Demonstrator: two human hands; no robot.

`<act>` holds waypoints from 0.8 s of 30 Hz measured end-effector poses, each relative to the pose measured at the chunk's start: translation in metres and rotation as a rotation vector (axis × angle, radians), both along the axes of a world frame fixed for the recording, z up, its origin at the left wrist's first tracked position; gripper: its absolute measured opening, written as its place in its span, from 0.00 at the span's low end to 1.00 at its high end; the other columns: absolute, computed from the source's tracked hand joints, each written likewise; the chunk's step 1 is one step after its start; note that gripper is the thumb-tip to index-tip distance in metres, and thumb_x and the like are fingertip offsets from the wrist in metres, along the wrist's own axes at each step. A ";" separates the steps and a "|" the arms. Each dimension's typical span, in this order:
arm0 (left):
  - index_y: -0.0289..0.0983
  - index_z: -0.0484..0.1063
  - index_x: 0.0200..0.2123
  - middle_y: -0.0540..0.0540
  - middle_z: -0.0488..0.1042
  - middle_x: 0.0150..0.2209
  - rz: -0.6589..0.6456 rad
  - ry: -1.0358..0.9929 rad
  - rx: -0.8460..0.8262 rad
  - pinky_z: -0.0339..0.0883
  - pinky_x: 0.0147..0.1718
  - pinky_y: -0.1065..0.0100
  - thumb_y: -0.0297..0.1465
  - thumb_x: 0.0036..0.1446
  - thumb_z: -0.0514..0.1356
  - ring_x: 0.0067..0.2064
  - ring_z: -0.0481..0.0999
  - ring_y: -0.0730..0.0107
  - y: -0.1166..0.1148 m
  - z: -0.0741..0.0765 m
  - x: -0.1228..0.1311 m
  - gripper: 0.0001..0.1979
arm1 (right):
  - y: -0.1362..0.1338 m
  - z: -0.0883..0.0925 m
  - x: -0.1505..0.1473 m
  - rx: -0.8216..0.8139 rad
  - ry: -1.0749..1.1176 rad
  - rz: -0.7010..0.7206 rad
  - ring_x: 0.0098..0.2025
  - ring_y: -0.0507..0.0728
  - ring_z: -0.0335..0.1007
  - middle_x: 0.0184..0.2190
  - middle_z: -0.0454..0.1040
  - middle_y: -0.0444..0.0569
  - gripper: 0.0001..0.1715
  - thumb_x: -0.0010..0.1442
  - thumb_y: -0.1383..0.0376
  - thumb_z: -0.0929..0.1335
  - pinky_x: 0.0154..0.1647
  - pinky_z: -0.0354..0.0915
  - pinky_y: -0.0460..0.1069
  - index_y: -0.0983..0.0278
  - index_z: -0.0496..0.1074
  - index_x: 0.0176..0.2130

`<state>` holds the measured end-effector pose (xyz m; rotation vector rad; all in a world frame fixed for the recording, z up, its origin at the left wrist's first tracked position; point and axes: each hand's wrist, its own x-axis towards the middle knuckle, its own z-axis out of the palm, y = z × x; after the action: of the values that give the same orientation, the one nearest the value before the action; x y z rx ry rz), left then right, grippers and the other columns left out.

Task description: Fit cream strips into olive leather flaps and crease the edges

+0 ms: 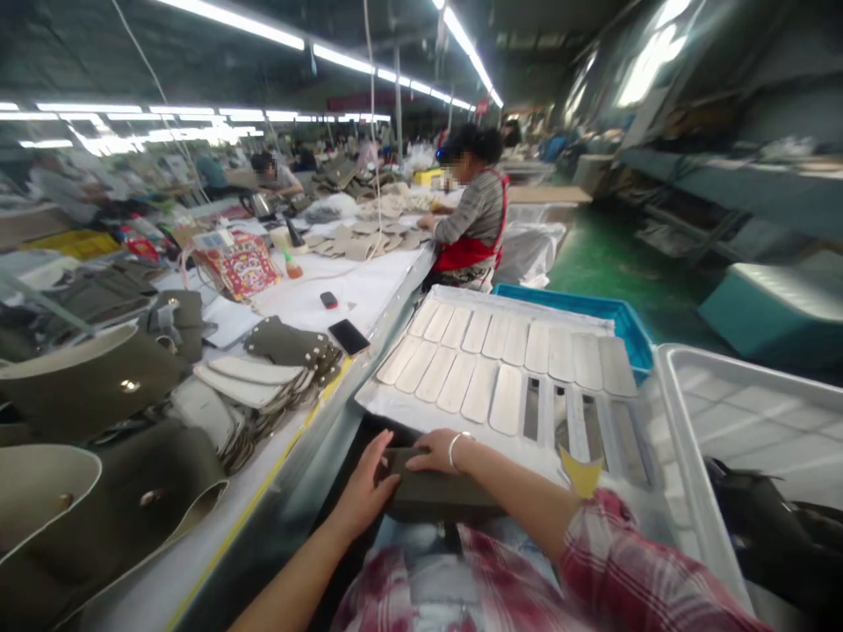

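Observation:
Low in front of my body lies a dark olive panel, looking like leather or stiff cloth, its lower side near my lap. My left hand holds its left end, the thumb on the near face and the fingers at the far edge. Bent over the top edge is my right hand, which wears a bracelet. Beyond my hands, a white tray carries rows of pale, rounded strips; a few of its slots show no strip.
On the table to the left are curved olive pieces with metal studs, stacked pale pieces and a phone. A blue crate sits behind the tray, a white basket at right. A co-worker works farther along.

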<state>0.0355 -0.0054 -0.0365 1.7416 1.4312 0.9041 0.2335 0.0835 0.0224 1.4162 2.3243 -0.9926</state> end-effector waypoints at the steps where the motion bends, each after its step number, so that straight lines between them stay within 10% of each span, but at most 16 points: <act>1: 0.40 0.52 0.60 0.43 0.51 0.63 0.018 -0.009 -0.017 0.47 0.61 0.57 0.37 0.57 0.54 0.63 0.50 0.61 -0.002 -0.002 0.002 0.29 | -0.003 0.005 0.003 0.002 -0.008 -0.012 0.47 0.60 0.67 0.48 0.69 0.51 0.25 0.60 0.52 0.62 0.48 0.63 0.58 0.66 0.67 0.49; 11: 0.38 0.52 0.61 0.43 0.51 0.63 0.065 0.086 0.016 0.42 0.62 0.57 0.34 0.53 0.55 0.64 0.48 0.60 -0.001 -0.014 0.004 0.32 | -0.025 0.018 0.123 0.050 -0.189 -0.218 0.52 0.69 0.64 0.53 0.67 0.56 0.46 0.41 0.46 0.69 0.49 0.62 0.62 0.63 0.64 0.56; 20: 0.36 0.57 0.59 0.41 0.52 0.63 -0.056 0.628 -0.086 0.44 0.60 0.53 0.34 0.43 0.59 0.63 0.51 0.54 0.018 0.025 0.020 0.37 | -0.036 0.010 0.018 0.133 -0.087 -0.010 0.52 0.71 0.63 0.52 0.67 0.59 0.53 0.33 0.41 0.70 0.51 0.59 0.63 0.62 0.64 0.55; 24: 0.38 0.56 0.60 0.42 0.53 0.63 -0.168 0.778 0.025 0.39 0.60 0.48 0.39 0.49 0.56 0.63 0.51 0.54 0.022 0.021 0.038 0.34 | -0.029 0.001 0.046 0.245 0.088 -0.041 0.57 0.71 0.56 0.56 0.63 0.59 0.56 0.31 0.43 0.72 0.58 0.48 0.64 0.62 0.63 0.56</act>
<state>0.0739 0.0170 -0.0152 2.3239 1.6878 0.1315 0.2798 0.0548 0.0232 1.5426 2.5640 -0.8177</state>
